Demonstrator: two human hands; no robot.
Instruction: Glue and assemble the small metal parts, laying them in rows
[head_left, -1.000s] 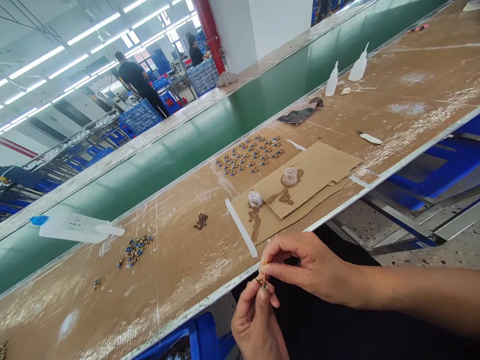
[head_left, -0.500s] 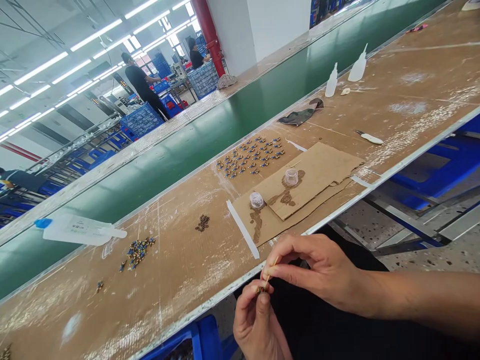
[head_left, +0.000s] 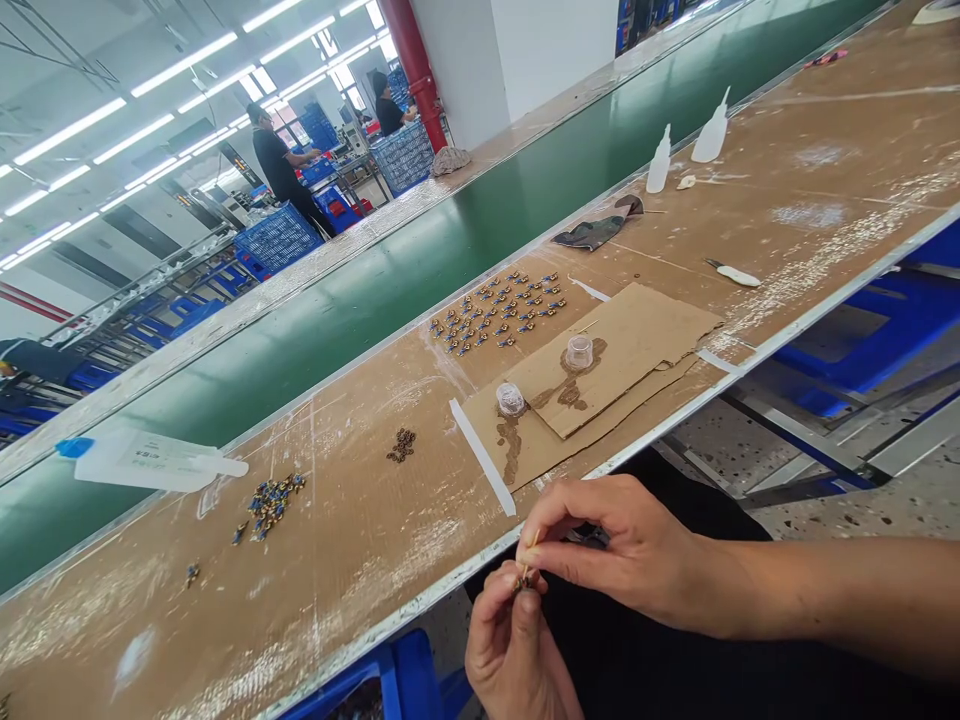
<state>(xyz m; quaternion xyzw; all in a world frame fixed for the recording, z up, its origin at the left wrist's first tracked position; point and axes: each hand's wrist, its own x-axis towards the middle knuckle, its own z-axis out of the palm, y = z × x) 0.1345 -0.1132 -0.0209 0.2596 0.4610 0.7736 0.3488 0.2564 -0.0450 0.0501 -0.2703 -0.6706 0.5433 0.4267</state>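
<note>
My left hand (head_left: 514,640) pinches a small dark-and-gold part (head_left: 526,581) between thumb and fingertips, mostly covered by the fingers. Above it, my right hand (head_left: 615,545) is closed on a thin wooden toothpick (head_left: 529,555), its lower end at the part. Both hands are over my lap, just off the table's near edge. On the cardboard (head_left: 637,330) beyond them stand two small clear cups, one (head_left: 511,399) at the left and another (head_left: 580,351) at the right, with wet stains around them. A second toothpick (head_left: 587,326) lies behind the right cup.
Small blue-and-gold parts lie in spread rows (head_left: 495,312) and in a pile (head_left: 274,505). Dark rings (head_left: 401,445) sit between. A white bottle (head_left: 150,458) lies at left; two dropper bottles (head_left: 658,165), a cloth (head_left: 600,228) and snips (head_left: 735,273) are farther right. People work beyond the green belt (head_left: 360,350).
The toothpick tilted, then came back more upright, staying at the small part. My hands have shifted only slightly. A person in the background has turned and extended an arm.
</note>
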